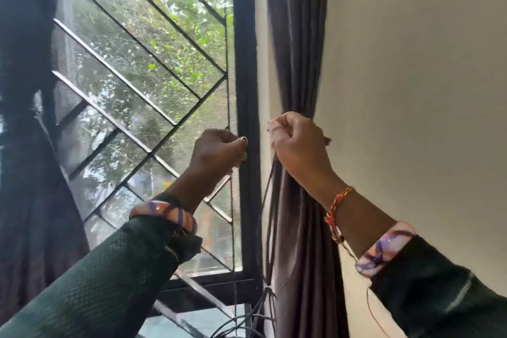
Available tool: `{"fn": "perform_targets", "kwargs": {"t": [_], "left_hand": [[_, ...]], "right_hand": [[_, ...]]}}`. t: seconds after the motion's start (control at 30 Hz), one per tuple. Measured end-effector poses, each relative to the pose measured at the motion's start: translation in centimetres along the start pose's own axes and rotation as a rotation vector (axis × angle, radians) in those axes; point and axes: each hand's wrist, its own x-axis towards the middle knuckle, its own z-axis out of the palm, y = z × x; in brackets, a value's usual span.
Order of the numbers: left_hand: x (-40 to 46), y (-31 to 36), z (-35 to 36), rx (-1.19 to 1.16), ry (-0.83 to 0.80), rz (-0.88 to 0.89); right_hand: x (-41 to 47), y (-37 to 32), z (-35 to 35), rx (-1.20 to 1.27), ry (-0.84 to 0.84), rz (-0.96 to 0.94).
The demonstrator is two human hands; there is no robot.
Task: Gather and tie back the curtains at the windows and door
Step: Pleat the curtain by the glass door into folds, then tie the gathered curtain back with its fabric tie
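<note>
My right hand (297,143) is curled into a fist against the gathered dark grey-brown fabric curtain (297,63) at the right of the window, right where the cloth is cinched to its narrowest. The fingers are closed, and a thin dark cord (270,200) seems to pass from them and hang down along the curtain's left edge; I cannot see exactly how the fingertips pinch it. My left hand (219,149) is also closed, knuckles toward me, held in front of the black metal window frame upright (245,63). It looks to be gripping something thin, but I cannot tell what it is.

Both wrists carry a wide purple, orange and white swirled bangle (382,247), and the right wrist also has a red and yellow thread bracelet (336,208). My dark green textured sleeves (96,282) come in from the bottom corners.

The curtain hangs between the frame upright and the plain cream wall (411,63), flaring out above and below the cinched point. Left of the frame, the window's black diagonal grille bars (142,85) cross a fine mesh, with green foliage behind. A second dark curtain (24,90) hangs at the far left edge. Loose dark wires (258,310) trail near the bottom of the frame.
</note>
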Motion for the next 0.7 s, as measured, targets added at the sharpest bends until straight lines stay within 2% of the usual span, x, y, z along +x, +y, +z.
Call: {"fn": "perform_targets", "kwargs": {"t": [0.13,0.2,0.33,0.7], "left_hand": [[-1.5,-2.3,-5.8,0.096,0.033,-0.121],[-2.8,-3.4,-9.7,0.165,0.086,-0.182],[-5.8,-4.6,-19.0,0.236,0.228,-0.256],[-18.2,-3.2,-45.5,0.408,0.599,-0.466]], "right_hand": [[-1.2,-3.1,5.8,0.38,-0.283,0.243],[-2.9,-5.7,8.9,0.489,-0.431,0.323],[-6.5,-11.9,15.5,0.636,-0.661,0.348],[-18.2,-35.2,30.0,0.87,-1.053,0.257]]}}
